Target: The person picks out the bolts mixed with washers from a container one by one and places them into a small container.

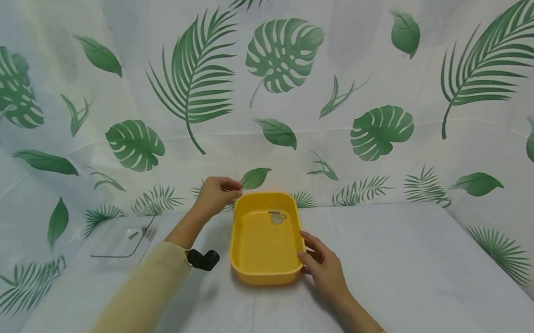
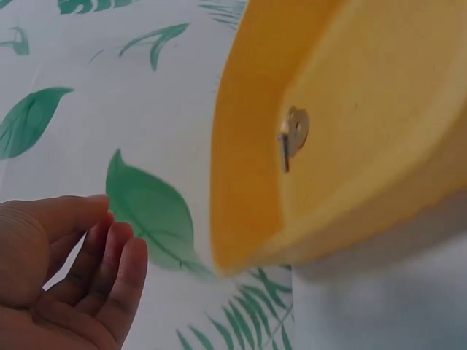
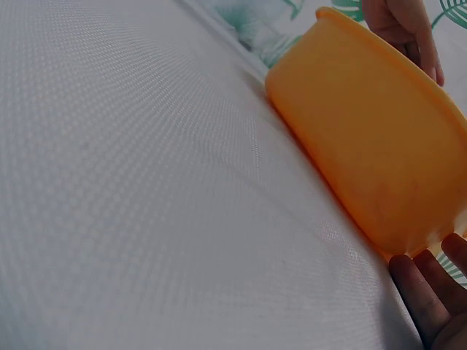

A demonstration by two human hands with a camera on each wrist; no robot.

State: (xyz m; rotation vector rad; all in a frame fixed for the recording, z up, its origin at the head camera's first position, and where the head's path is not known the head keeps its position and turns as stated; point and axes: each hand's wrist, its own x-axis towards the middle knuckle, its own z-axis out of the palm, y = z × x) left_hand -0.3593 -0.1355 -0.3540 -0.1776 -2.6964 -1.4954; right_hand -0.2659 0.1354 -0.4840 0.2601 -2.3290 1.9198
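Note:
A yellow basin (image 1: 266,250) stands on the white table. Inside it, near its far end, a flat metal washer (image 1: 277,218) lies close to a short metal pin (image 2: 284,152); a smaller ring (image 1: 283,216) is beside them. My right hand (image 1: 321,267) holds the basin's right side, thumb at the rim and fingers against the outer wall. Off the basin's far left corner, my left hand (image 1: 217,195) hovers above rim height. Its fingers (image 2: 120,266) bend loosely, the thumb near the fingertips, and nothing shows between them.
Left of the left forearm, a clear tray (image 1: 114,261) holds several small metal parts, among them a bolt (image 1: 133,234). A leaf-printed cloth (image 1: 292,133) hangs behind the table. White table surface (image 1: 397,271) extends right of the basin.

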